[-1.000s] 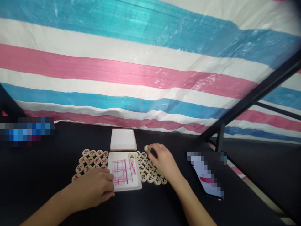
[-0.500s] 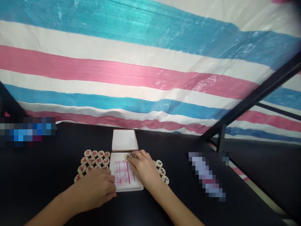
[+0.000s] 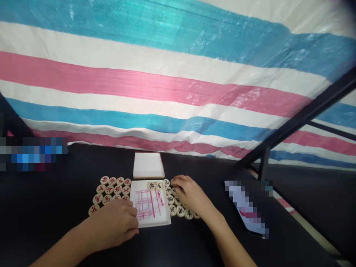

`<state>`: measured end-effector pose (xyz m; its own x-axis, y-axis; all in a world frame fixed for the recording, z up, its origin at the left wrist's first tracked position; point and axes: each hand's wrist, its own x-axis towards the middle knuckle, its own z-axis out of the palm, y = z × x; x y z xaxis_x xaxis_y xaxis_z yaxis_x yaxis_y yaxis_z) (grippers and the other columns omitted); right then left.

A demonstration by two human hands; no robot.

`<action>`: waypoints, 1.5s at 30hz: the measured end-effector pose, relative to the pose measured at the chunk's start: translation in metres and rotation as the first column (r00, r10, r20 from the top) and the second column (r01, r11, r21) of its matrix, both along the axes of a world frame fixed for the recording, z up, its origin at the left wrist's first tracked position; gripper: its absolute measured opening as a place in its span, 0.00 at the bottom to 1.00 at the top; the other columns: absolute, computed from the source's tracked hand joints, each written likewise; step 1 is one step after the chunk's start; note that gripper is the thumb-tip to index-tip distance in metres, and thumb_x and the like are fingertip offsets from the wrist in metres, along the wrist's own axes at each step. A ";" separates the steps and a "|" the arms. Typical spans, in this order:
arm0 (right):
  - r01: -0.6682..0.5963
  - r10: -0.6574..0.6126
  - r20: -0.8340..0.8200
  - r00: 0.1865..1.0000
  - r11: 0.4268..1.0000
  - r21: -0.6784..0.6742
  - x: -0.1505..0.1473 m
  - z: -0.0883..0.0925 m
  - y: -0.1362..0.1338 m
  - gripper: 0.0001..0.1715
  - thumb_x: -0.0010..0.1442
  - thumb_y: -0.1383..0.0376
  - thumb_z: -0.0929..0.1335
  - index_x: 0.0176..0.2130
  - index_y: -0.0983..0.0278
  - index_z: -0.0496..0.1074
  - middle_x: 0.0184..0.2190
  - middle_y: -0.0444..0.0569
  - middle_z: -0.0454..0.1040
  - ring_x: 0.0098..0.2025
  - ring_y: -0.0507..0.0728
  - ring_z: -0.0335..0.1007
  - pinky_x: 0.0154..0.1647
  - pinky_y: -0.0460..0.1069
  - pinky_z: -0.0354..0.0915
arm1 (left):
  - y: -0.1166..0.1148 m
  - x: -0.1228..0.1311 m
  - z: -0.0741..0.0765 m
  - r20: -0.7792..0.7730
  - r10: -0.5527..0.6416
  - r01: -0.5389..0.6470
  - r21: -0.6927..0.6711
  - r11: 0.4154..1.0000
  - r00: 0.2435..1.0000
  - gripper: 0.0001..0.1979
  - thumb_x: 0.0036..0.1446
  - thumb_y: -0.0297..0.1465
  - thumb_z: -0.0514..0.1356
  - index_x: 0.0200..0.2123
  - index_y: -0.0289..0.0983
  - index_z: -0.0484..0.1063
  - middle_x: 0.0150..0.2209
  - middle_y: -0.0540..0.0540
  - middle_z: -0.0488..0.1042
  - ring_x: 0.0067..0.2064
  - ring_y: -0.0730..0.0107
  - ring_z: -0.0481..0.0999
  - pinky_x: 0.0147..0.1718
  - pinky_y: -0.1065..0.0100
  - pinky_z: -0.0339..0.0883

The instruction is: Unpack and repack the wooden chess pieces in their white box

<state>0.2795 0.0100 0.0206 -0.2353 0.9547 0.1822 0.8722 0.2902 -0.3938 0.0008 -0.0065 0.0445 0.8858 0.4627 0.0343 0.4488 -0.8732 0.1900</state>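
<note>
A shallow white box tray [image 3: 150, 219] with pink lines on its floor lies in front of me. Two Chinese chess pieces with black characters [image 3: 158, 185] sit side by side in its far right corner. My left hand [image 3: 118, 220] has its fingers curled against the tray's left edge, covering part of the red-character pieces [image 3: 109, 189] lined up there. On the other side, my right hand [image 3: 191, 191] reaches over the rows of black-character pieces [image 3: 180, 211], its fingertips closed around a piece at the far row. The palm hides several pieces.
Behind the tray lies a white box lid [image 3: 148, 165], inside up. A phone-like object [image 3: 246, 211], blurred out, rests on the black table [image 3: 167, 248] to the right. Striped sheeting [image 3: 139, 81] hangs behind, and a black metal bar [image 3: 300, 115] slants at right.
My right hand has let go of the pieces in the tray's far right corner and moved right to the black-character rows. My left hand stays at the tray's edge.
</note>
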 end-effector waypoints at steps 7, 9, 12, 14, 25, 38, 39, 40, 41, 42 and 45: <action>0.039 -0.039 -0.055 0.998 0.999 0.006 0.005 -0.002 0.010 0.14 0.57 0.74 0.62 0.36 0.62 0.75 0.40 0.50 0.74 0.41 0.55 0.72 0.45 0.50 0.66 | -0.001 0.000 -0.005 0.025 -0.018 0.017 0.052 0.998 1.000 0.09 0.55 0.28 0.61 0.23 0.39 0.71 0.24 0.52 0.73 0.29 0.70 0.71 0.27 0.66 0.57; 0.043 -0.043 -0.064 0.997 0.999 -0.002 0.007 -0.003 0.013 0.13 0.57 0.75 0.63 0.34 0.62 0.74 0.39 0.49 0.74 0.41 0.55 0.72 0.45 0.50 0.66 | -0.001 0.000 -0.004 0.017 -0.028 0.027 0.044 0.999 0.999 0.09 0.56 0.29 0.61 0.23 0.39 0.71 0.24 0.52 0.73 0.29 0.70 0.71 0.27 0.67 0.57; 0.045 -0.047 -0.072 0.996 0.999 -0.029 0.009 -0.004 0.015 0.12 0.56 0.75 0.63 0.34 0.62 0.73 0.34 0.47 0.75 0.39 0.56 0.71 0.44 0.50 0.65 | -0.001 0.001 -0.002 0.002 -0.038 0.038 0.031 0.999 0.999 0.08 0.57 0.29 0.60 0.24 0.38 0.72 0.25 0.52 0.74 0.30 0.69 0.71 0.29 0.66 0.58; 0.070 -0.071 -0.082 0.994 0.997 -0.013 0.008 -0.002 0.013 0.10 0.58 0.73 0.63 0.35 0.62 0.72 0.33 0.47 0.75 0.38 0.56 0.72 0.43 0.51 0.65 | -0.001 0.002 -0.002 0.004 -0.037 0.037 0.039 0.999 0.999 0.09 0.57 0.29 0.60 0.25 0.38 0.73 0.25 0.52 0.75 0.30 0.69 0.71 0.30 0.66 0.58; -0.408 0.402 0.068 0.913 0.902 0.143 -0.072 0.012 -0.006 0.04 0.61 0.66 0.68 0.39 0.62 0.72 0.41 0.47 0.77 0.49 0.56 0.68 0.52 0.51 0.60 | -0.002 0.003 0.000 -0.003 -0.026 0.026 -0.010 1.000 1.000 0.09 0.57 0.29 0.60 0.24 0.38 0.72 0.25 0.52 0.74 0.30 0.70 0.72 0.31 0.68 0.59; -0.085 0.092 -0.024 0.995 0.978 0.192 -0.045 0.015 0.003 0.11 0.64 0.65 0.63 0.41 0.61 0.75 0.39 0.49 0.73 0.43 0.57 0.66 0.48 0.52 0.61 | -0.004 0.002 0.001 -0.016 -0.014 0.014 -0.001 1.000 1.000 0.09 0.58 0.28 0.60 0.25 0.38 0.72 0.26 0.51 0.75 0.31 0.68 0.73 0.32 0.67 0.58; -0.050 0.060 -0.053 0.997 0.985 0.163 -0.031 0.018 0.004 0.12 0.64 0.66 0.62 0.42 0.62 0.75 0.39 0.50 0.73 0.43 0.56 0.66 0.49 0.52 0.61 | -0.004 0.002 0.001 -0.016 -0.010 0.010 -0.005 1.000 1.000 0.09 0.58 0.28 0.60 0.25 0.38 0.72 0.26 0.51 0.75 0.31 0.68 0.73 0.32 0.67 0.58; -0.007 0.017 -0.081 0.997 0.993 0.122 -0.015 0.020 0.005 0.13 0.64 0.67 0.62 0.43 0.64 0.74 0.39 0.51 0.73 0.43 0.56 0.67 0.49 0.52 0.61 | -0.004 0.002 0.002 -0.018 -0.007 0.007 -0.012 1.000 1.000 0.09 0.58 0.28 0.59 0.25 0.38 0.71 0.26 0.51 0.75 0.31 0.68 0.73 0.32 0.67 0.58; 0.030 -0.025 -0.103 0.994 0.998 0.048 0.002 0.022 0.005 0.12 0.63 0.67 0.63 0.42 0.64 0.74 0.38 0.51 0.73 0.42 0.56 0.68 0.47 0.51 0.63 | -0.003 0.002 0.002 -0.021 -0.005 0.005 -0.019 1.000 1.000 0.09 0.58 0.28 0.59 0.24 0.38 0.71 0.26 0.52 0.75 0.31 0.69 0.73 0.32 0.67 0.58; 0.066 -0.071 -0.113 0.991 0.996 -0.052 0.019 0.024 0.005 0.12 0.61 0.65 0.64 0.42 0.64 0.74 0.37 0.50 0.73 0.38 0.55 0.70 0.43 0.50 0.64 | -0.003 0.002 0.003 -0.025 -0.004 0.003 -0.025 1.000 1.000 0.09 0.58 0.28 0.59 0.24 0.38 0.71 0.26 0.52 0.75 0.31 0.69 0.73 0.32 0.68 0.58; 0.109 -0.162 -0.098 0.982 0.907 -0.406 0.060 0.025 0.003 0.19 0.53 0.59 0.69 0.44 0.64 0.73 0.37 0.50 0.74 0.36 0.56 0.71 0.40 0.49 0.65 | -0.002 0.002 0.003 -0.036 0.011 -0.012 -0.033 0.999 0.999 0.09 0.58 0.28 0.59 0.25 0.38 0.71 0.27 0.52 0.75 0.31 0.70 0.73 0.31 0.68 0.58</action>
